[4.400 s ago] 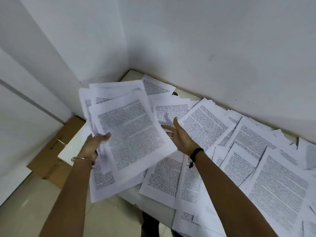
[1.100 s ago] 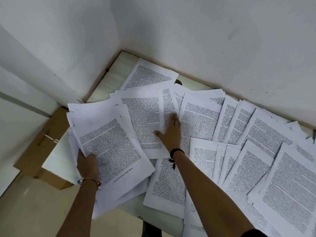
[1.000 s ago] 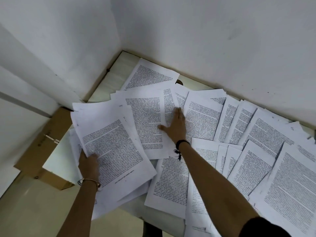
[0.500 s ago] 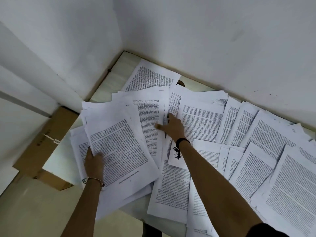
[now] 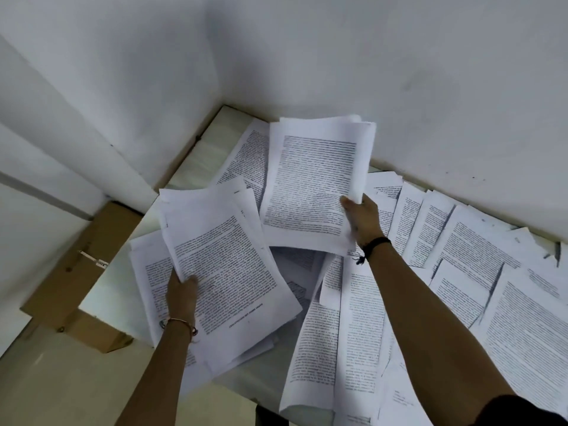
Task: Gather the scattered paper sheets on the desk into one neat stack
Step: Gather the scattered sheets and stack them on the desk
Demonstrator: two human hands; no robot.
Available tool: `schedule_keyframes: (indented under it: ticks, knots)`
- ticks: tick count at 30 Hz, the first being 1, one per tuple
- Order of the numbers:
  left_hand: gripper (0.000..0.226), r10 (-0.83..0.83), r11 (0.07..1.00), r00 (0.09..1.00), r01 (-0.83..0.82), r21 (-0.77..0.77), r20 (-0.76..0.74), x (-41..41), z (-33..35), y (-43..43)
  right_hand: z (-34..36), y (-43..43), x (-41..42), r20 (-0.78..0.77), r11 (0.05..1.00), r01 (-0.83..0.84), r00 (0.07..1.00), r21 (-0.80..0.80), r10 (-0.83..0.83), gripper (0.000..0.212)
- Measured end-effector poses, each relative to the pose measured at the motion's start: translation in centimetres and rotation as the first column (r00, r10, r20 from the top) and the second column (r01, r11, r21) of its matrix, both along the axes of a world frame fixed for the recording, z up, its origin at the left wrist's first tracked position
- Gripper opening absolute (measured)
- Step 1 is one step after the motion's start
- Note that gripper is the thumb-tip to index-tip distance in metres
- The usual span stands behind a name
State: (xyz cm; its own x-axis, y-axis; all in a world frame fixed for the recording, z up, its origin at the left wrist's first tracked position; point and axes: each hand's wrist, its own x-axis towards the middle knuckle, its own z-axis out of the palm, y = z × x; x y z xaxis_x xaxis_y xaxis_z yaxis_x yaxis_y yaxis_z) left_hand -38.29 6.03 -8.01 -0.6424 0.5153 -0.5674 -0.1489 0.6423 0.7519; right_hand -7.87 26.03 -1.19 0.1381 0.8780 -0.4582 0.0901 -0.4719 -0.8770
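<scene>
Right hand [image 5: 362, 219] now pinches lifted sheets [image 5: 313, 186], frame centre — flat on desk [image 5: 212, 146] a moment ago. Left hand [image 5: 181, 293] grips stack [image 5: 227, 272], lower left — merge looks next.

Left hand [image 5: 181, 290] grips a paper bundle [image 5: 227, 272]; right hand [image 5: 362, 216] lifts sheets [image 5: 313, 186] above the littered desk [image 5: 215, 142].

Single head cam, wide-angle, tilted fwd/down onto desk [image 5: 199, 161] corner, close above.
</scene>
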Motion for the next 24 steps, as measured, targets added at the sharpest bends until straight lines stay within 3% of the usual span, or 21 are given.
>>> schedule_keyframes:
  ticks: [4,8,14,17,20,22,24]
  knots:
    - [0.052,-0.003,1.000,1.000,0.002,0.021,0.023,0.9,0.5,0.9,1.1,-0.6,3.5,-0.127,0.986,0.154,0.979,-0.059,-0.160,0.018]
    - [0.050,-0.023,0.999,0.999,0.023,0.029,0.031,1.3,1.2,2.0,1.0,-2.4,5.0,-0.206,0.990,0.106,0.971,-0.095,-0.124,0.041]
    - [0.045,-0.055,0.992,0.998,0.054,0.114,0.006,1.9,3.9,4.3,1.1,-6.1,2.9,-0.128,0.987,-0.124,0.986,-0.102,0.111,0.030]
    - [0.035,-0.117,0.972,0.989,0.096,0.214,0.088,1.6,6.3,4.9,1.2,-8.0,0.6,-0.094,0.945,-0.323,0.944,-0.055,0.318,0.026]
    - [0.032,-0.303,0.912,0.941,0.243,0.330,0.147,1.7,8.4,4.6,0.7,-9.1,-2.0,0.066,0.886,-0.463,0.883,-0.028,0.464,0.040]
    - [0.038,-0.350,0.885,0.920,0.264,0.383,0.176,1.6,9.1,4.2,1.0,-9.6,-3.1,0.160,0.889,-0.457,0.879,0.021,0.449,0.054]
    - [0.031,-0.342,0.879,0.923,0.248,0.407,0.178,1.2,9.6,3.8,1.7,-10.0,-3.7,0.146,0.895,-0.439,0.893,0.074,0.426,0.063]
